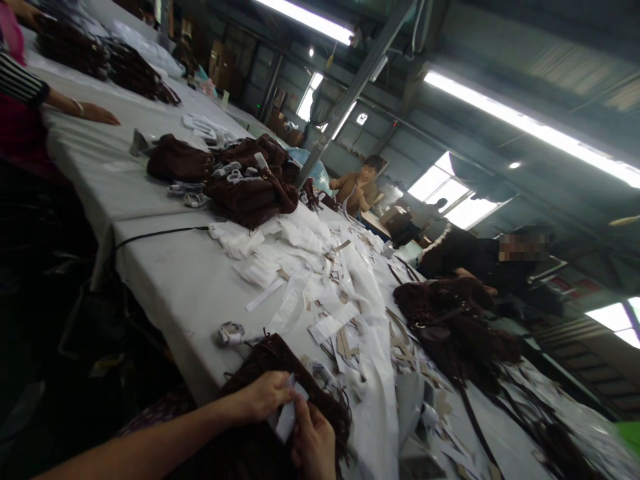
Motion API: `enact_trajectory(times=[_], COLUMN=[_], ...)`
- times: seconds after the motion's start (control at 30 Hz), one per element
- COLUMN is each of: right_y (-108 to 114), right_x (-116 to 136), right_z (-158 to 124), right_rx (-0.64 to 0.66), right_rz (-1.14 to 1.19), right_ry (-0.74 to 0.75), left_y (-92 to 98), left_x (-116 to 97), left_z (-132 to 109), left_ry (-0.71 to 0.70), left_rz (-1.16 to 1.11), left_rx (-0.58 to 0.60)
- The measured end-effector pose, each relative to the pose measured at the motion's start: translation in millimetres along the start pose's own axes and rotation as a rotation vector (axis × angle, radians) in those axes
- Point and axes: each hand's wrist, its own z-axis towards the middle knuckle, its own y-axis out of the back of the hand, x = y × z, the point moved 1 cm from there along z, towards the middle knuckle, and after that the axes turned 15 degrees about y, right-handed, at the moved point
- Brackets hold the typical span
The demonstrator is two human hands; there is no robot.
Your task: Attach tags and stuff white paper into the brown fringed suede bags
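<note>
A dark brown fringed bag (273,357) lies at the near edge of the white table, below both my hands. My left hand (267,397) pinches one end of a small pale plastic-like piece (286,420) over the bag. On the same piece, the fingers of my right hand (315,437) are closed from the other side. Whether the piece is fixed to the bag, I cannot tell. Beside the bag's top sits a wrapped bundle (230,333), whitish and shiny. My forearms cover part of the bag.
White wrapping sheets and paper scraps (330,313) spread over the table (165,293). Brown bags (250,187) are heaped farther back, and more dark bags (450,313) lie right. A co-worker's hand (100,113) rests at the left; other people stand across the table.
</note>
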Motion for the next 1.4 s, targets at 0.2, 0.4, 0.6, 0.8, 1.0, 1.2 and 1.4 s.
enact_trajectory(times=[0.2, 0.4, 0.6, 0.8, 1.0, 1.2, 1.4], right_y=[-10.1, -17.9, -22.9, -16.5, -16.9, -12.3, -7.2], right_x=[-9.6, -14.5, -24.2, -17.8, -17.2, -19.7, -23.6], right_z=[4.2, 10.3, 13.6, 9.5, 11.8, 13.6, 11.8], right_rx=[0.038, -0.058, -0.079, -0.097, -0.068, -0.046, -0.036], right_rz=[0.181, 0.324, 0.335, 0.153, 0.063, 0.194, 0.283], right_ry=[-0.05, 0.047, 0.096, 0.065, 0.007, -0.118, -0.147], left_y=[14.1, 3.4, -9.1, -8.2, -6.8, -7.4, -4.1], left_x=[0.2, 4.1, 17.8, 13.0, 7.9, 10.5, 15.5], left_z=[6.9, -6.1, -14.1, -18.9, -31.9, -36.7, -41.5], left_ry=[0.012, -0.021, 0.002, -0.172, -0.334, -0.373, -0.4], left_rz=[0.143, 0.122, 0.005, 0.108, 0.224, 0.33, 0.656], left_rx=[-0.185, -0.278, -0.247, -0.303, -0.348, -0.355, -0.297])
